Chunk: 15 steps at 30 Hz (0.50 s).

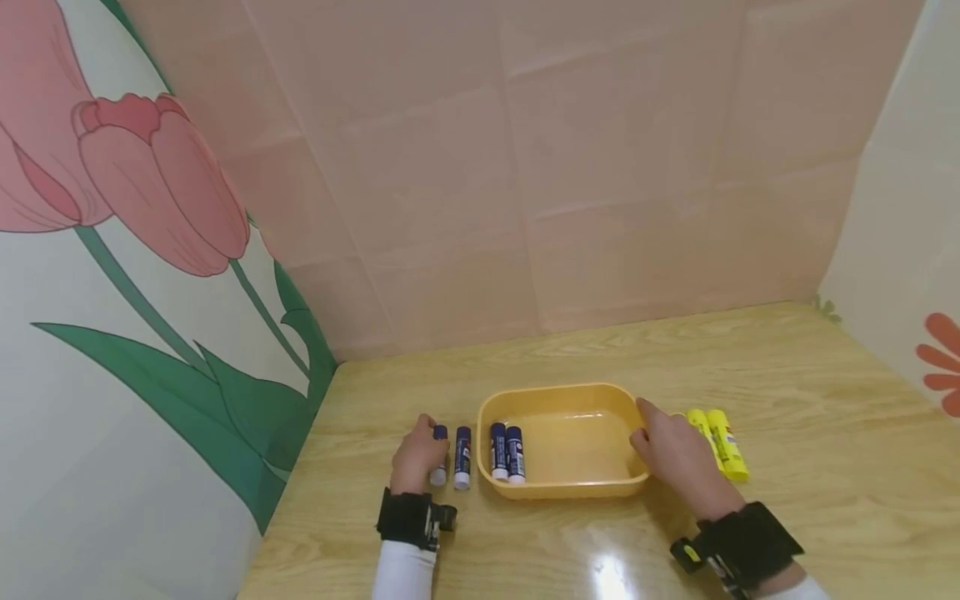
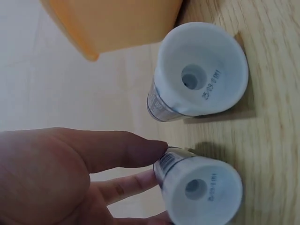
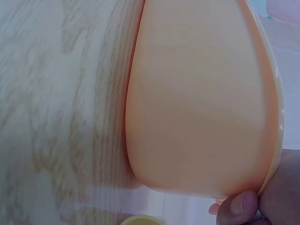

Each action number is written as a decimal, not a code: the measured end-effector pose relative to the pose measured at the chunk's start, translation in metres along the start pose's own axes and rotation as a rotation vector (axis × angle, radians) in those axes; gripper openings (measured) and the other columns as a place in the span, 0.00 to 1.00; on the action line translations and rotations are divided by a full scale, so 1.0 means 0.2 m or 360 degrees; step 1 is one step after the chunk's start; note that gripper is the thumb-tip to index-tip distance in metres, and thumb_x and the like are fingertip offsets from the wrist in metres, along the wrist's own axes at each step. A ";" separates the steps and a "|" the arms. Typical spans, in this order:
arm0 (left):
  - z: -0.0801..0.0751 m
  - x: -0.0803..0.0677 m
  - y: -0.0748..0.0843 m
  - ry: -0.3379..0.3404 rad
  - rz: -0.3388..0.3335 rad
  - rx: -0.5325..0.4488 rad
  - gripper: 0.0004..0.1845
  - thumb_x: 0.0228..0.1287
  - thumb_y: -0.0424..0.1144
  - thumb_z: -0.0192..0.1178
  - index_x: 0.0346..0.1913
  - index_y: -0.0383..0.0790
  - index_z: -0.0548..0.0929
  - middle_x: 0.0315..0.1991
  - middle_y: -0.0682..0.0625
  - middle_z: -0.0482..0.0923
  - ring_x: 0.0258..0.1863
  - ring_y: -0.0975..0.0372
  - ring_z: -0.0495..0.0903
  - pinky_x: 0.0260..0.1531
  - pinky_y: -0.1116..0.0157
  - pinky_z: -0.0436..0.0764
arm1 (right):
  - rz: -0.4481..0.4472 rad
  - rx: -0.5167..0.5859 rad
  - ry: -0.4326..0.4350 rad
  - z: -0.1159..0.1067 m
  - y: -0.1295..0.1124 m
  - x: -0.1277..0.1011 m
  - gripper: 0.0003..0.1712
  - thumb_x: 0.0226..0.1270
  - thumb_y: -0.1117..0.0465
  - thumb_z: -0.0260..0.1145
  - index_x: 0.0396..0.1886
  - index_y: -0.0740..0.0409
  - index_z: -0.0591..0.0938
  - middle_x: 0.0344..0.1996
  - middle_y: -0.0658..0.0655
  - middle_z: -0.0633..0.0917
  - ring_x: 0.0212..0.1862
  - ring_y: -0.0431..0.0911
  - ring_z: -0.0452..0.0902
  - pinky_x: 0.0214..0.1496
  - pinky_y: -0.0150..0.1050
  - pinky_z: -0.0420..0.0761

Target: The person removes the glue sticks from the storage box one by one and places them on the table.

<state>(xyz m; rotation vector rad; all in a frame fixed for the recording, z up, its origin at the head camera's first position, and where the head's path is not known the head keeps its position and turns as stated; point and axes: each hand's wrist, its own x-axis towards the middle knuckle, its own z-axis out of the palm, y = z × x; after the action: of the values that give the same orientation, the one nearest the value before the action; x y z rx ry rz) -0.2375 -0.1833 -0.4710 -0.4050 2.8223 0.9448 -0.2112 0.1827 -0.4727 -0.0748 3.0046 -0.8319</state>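
In the head view, your left hand [image 1: 418, 457] is pinching a glue stick [image 1: 438, 475] at nine o'clock of the orange tray [image 1: 570, 490], and a second stick [image 1: 462, 458] is lying between. Your right hand [image 1: 678, 457] is gripping the tray at three o'clock, near the yellow sticks [image 1: 724, 446]; two blue sticks [image 1: 507, 452] are lying inside, toward nine. In the left wrist view, your thumb [image 2: 133, 150] is pressing the pinched stick, the second sitting at its twelve o'clock. In the right wrist view, your fingers [image 3: 238, 207] are clasping the tray at five o'clock.
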 end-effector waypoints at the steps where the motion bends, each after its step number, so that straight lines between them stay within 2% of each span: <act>1: 0.00 0.00 0.00 -0.0007 -0.0003 0.0001 0.20 0.67 0.39 0.57 0.59 0.39 0.73 0.38 0.41 0.80 0.30 0.53 0.77 0.28 0.59 0.73 | 0.0000 -0.0001 0.0003 0.00 0.00 0.00 0.35 0.70 0.63 0.55 0.72 0.76 0.59 0.21 0.55 0.72 0.20 0.46 0.67 0.22 0.37 0.69; 5: -0.01 0.00 0.01 -0.0018 -0.0022 0.0028 0.20 0.70 0.40 0.55 0.62 0.39 0.72 0.42 0.40 0.80 0.31 0.52 0.77 0.30 0.58 0.73 | 0.0004 -0.0001 0.0004 0.00 0.00 0.00 0.35 0.70 0.63 0.55 0.72 0.76 0.59 0.21 0.55 0.72 0.20 0.46 0.67 0.21 0.37 0.68; 11: -0.01 -0.01 0.01 -0.0033 -0.0063 0.0013 0.20 0.70 0.41 0.55 0.61 0.36 0.73 0.46 0.38 0.80 0.35 0.52 0.78 0.33 0.56 0.76 | 0.0015 0.0004 -0.0006 0.00 0.00 0.00 0.35 0.70 0.63 0.55 0.73 0.75 0.59 0.21 0.55 0.72 0.20 0.46 0.67 0.21 0.37 0.69; 15: -0.01 -0.01 0.01 -0.0040 -0.0042 -0.0006 0.20 0.69 0.40 0.55 0.61 0.36 0.73 0.47 0.38 0.81 0.37 0.51 0.78 0.34 0.55 0.77 | 0.0015 0.0004 -0.0008 0.00 -0.01 0.00 0.35 0.71 0.63 0.55 0.73 0.75 0.59 0.21 0.55 0.72 0.20 0.46 0.67 0.21 0.37 0.69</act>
<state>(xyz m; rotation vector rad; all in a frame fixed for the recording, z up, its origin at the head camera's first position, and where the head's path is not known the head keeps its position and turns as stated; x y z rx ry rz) -0.2361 -0.1821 -0.4677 -0.4268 2.7858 0.9430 -0.2112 0.1817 -0.4714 -0.0627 2.9966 -0.8330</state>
